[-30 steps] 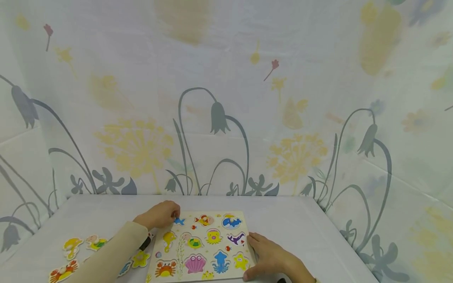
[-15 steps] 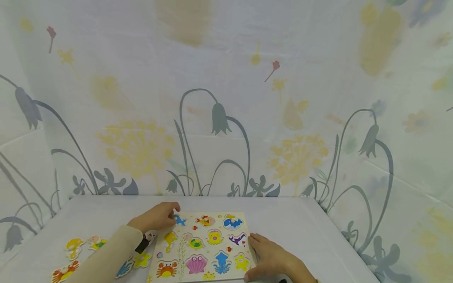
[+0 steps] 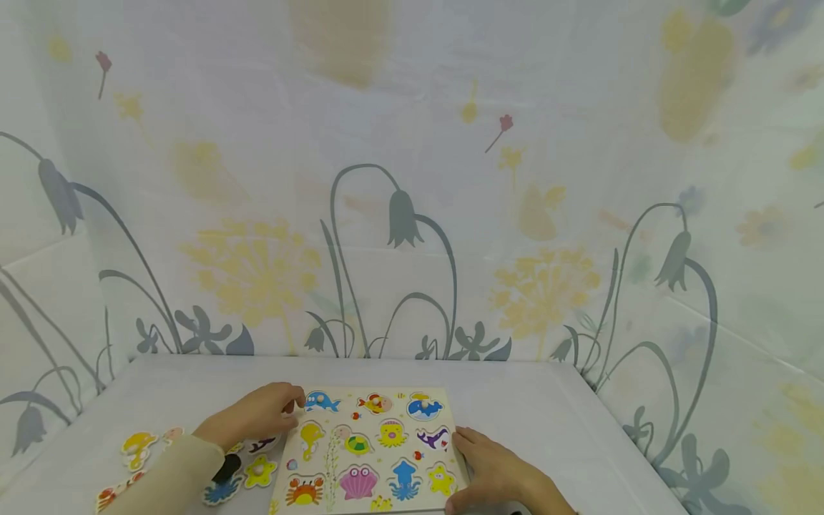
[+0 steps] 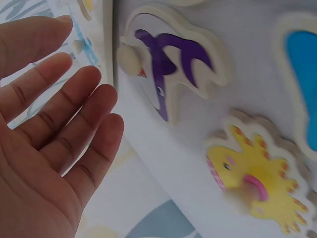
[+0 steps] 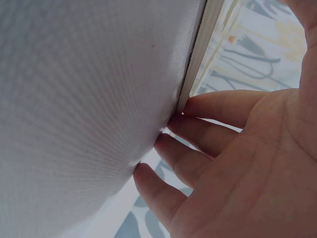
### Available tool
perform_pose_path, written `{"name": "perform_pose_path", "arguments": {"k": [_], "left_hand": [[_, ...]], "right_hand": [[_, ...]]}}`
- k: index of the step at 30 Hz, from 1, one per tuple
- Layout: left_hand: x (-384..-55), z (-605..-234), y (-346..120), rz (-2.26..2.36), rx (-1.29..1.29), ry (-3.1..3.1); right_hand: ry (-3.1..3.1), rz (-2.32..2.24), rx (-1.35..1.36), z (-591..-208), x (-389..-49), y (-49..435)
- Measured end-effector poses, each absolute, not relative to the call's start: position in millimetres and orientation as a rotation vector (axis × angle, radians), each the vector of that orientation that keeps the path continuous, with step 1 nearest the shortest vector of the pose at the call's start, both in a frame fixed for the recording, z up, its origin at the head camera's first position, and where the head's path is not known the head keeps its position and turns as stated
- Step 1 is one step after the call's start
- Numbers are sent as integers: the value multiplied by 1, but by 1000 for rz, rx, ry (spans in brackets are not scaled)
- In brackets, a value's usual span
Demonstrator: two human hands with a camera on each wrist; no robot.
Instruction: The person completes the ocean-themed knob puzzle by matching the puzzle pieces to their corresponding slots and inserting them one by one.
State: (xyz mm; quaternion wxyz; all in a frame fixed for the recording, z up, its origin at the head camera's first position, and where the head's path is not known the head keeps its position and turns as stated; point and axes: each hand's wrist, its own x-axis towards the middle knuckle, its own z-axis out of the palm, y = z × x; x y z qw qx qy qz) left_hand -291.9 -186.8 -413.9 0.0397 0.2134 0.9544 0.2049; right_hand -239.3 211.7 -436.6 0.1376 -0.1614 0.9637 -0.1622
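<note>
A white wooden puzzle board (image 3: pixel 412 501) with sea-animal shapes lies on the table. Three knobbed pieces sit along its back row: a blue whale (image 3: pixel 322 401), a red and yellow fish (image 3: pixel 376 404) and a dark blue whale (image 3: pixel 425 406). Just left of the board, my left hand (image 3: pixel 252 415) hovers holding nothing; its fingers are loosely bent in the left wrist view. Near it there lie a purple piece (image 4: pixel 161 54) and a yellow octopus piece (image 4: pixel 265 183). My right hand (image 3: pixel 492 468) rests against the board's right edge, fingertips touching the edge and the table (image 5: pixel 99 99).
Loose knobbed pieces lie left of the board: a yellow star (image 3: pixel 260 471), a blue piece (image 3: pixel 223 492), a yellow seahorse (image 3: pixel 138 448) and a red piece (image 3: pixel 111 495). My left sleeve (image 3: pixel 170 476) hides part of them. A flower-printed curtain (image 3: pixel 412 250) stands behind the table.
My left hand has let go of the blue whale in the board's back left corner and drawn back to the left. The right hand stays at the board's edge.
</note>
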Motion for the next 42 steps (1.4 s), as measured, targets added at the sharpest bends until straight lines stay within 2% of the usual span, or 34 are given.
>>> {"name": "perform_pose_path", "arguments": {"k": [13,22,42], "left_hand": [[-272,-420,-211,564,617,2947],[-270,-422,-214,609,544,2919],[-272,-429,-210,587,551,2951]], "right_hand": [[2785,-471,-463,-438,-241,212],[2778,-483,-442,-439,-242,212],[2775,-480,-453,-437,-241,211]]}}
